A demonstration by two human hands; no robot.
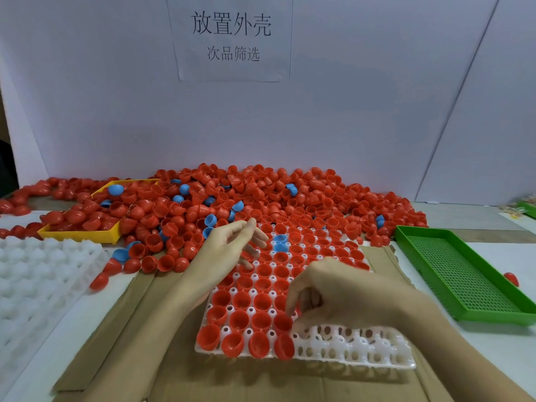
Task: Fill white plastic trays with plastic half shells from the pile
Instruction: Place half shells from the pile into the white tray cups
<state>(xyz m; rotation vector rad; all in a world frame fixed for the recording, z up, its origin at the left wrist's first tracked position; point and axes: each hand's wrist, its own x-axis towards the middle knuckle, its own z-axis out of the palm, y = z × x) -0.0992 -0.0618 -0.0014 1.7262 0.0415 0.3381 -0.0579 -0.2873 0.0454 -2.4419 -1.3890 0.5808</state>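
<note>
A white plastic tray (353, 348) lies on cardboard in front of me, most of its cups filled with red half shells (242, 300) and a couple of blue ones (280, 242). Its near right cups are bare. A big pile of red and blue half shells (261, 195) spreads behind the tray. My left hand (232, 248) hovers over the tray's far left part with fingers spread and relaxed, holding nothing. My right hand (327, 288) sits over the tray's near middle, fingers curled downward toward a red shell; whether it pinches one is hidden.
A yellow tray (87, 235) holding shells sits at the back left. Stacked white trays (37, 268) lie at the left edge. A perforated green tray (464, 274) stands at the right, with one red shell (511, 278) beside it. A white wall with a paper sign (232, 36) closes the back.
</note>
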